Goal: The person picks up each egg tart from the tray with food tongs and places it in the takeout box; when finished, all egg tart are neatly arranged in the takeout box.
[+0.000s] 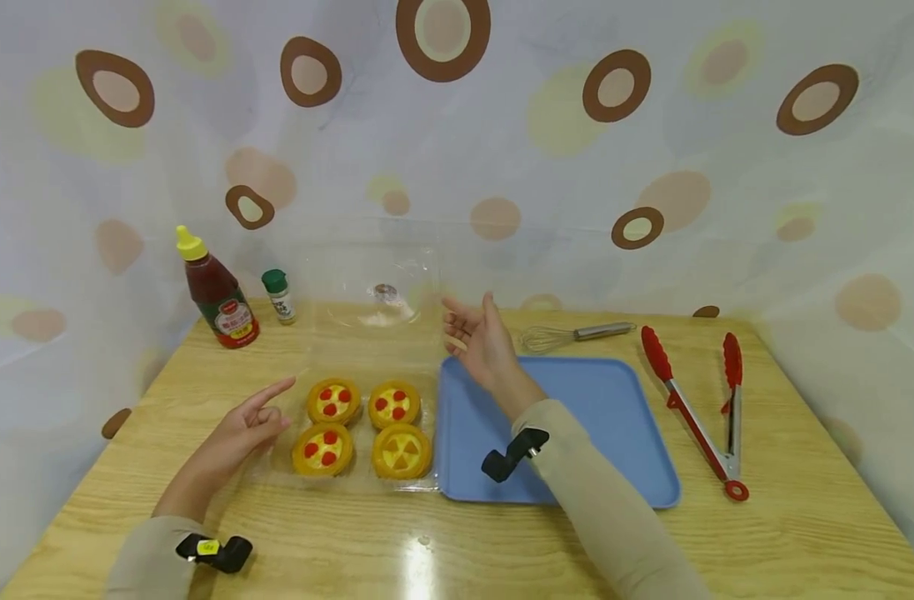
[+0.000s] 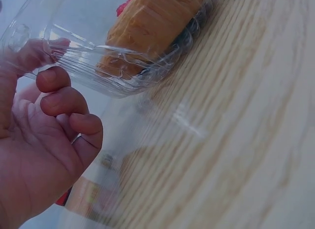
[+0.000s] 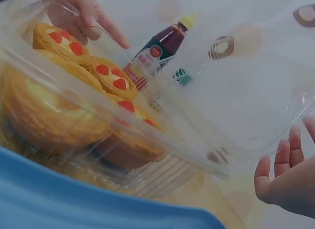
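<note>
A clear plastic box (image 1: 352, 485) stands with its lid (image 1: 374, 292) raised at the back. Several egg tarts sit in its base: three bear red pieces, while one tart (image 1: 402, 452) has yellow wedges on top. My left hand (image 1: 235, 437) is at the box's left wall, index finger stretched out and the other fingers loosely bent. Through the clear wall, part of a finger (image 2: 42, 52) shows in the left wrist view. My right hand (image 1: 486, 346) is beside the lid's right edge, fingers apart and holding nothing; whether they touch the plastic I cannot tell.
A blue tray (image 1: 554, 492) lies right of the box, under my right forearm. Behind it is a whisk (image 1: 576, 334); red-tipped tongs (image 1: 696, 425) lie spread further right. A sauce bottle (image 1: 227, 304) and a green-capped shaker (image 1: 279, 297) stand at the back left.
</note>
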Motion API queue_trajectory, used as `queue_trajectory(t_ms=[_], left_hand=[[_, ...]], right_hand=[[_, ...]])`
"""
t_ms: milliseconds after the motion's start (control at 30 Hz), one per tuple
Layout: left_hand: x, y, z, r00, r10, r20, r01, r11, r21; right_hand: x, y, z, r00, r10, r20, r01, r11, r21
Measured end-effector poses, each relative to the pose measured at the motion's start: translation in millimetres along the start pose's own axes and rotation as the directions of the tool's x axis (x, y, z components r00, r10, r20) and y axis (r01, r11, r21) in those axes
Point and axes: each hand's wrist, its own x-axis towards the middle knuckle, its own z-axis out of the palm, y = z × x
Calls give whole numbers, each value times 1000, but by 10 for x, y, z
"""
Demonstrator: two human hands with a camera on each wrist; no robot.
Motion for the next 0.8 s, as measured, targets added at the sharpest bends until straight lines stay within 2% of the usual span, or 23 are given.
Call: queue_trajectory(t_ms=[167,300,400,500,600,667,800], left_hand=[[16,18,-10,1000,-21,7,21,999,48],[-17,43,-32,999,-10,44,7,997,73],[-51,96,-50,996,-25,82,17,995,97],[-100,157,-79,991,-74,116,60,991,118],[-182,195,-114,982,-99,163,84,992,95],[-247,217,-133,976,-117,184,104,991,78],[-352,274,-157,965,-168,202,150,983,104]], right_hand=[[-136,-65,32,996,-80,48,83,993,-83],[-323,-89,65,989,-113,96,132,963,-233],[-470,-67,73,991,-92,96,121,922,-367],[-606,-29,43,994,-55,95,93,882,-461],[-724,15,-10,995,-12,99,64,841,-537],[-792,48,-45,995,10,103,53,807,-588],[-908,122,-100,992,34,119,58,724,-687]])
